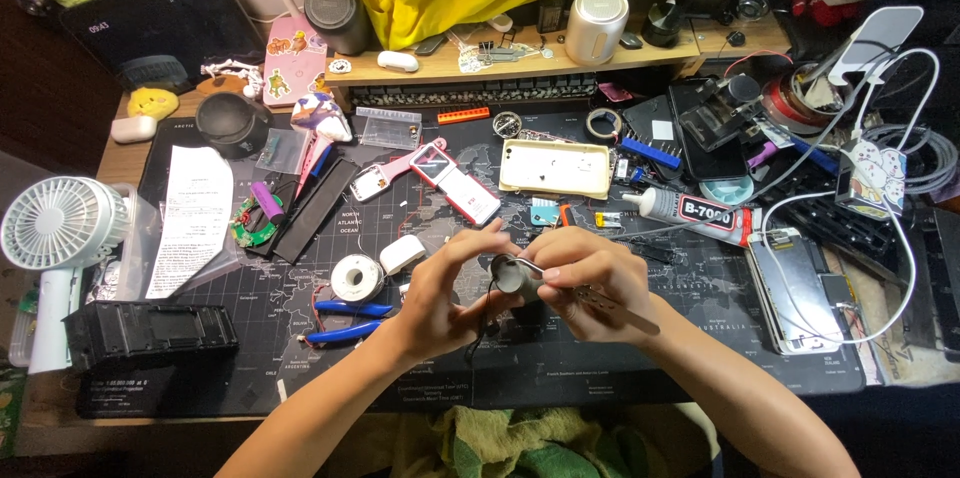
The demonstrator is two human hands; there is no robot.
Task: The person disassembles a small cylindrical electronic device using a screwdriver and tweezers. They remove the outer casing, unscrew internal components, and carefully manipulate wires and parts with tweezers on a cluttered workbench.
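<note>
My left hand (452, 288) and my right hand (590, 283) meet above the front middle of a dark world-map desk mat (640, 358). Between them is a small round grey part (513, 276) with a thin black wire hanging down from it. The left hand's fingers pinch the part from the left. The right hand grips metal tweezers (615, 304), whose tips touch the part and whose handle runs back to the right over the wrist.
Blue-handled pliers (345, 321), a solder reel (357, 277) and a black box (150, 330) lie to the left. A white fan (55, 228) stands at the left edge. A glue tube (700, 213), an opened phone (797, 288) and cables crowd the right. A cream phone case (555, 168) lies behind.
</note>
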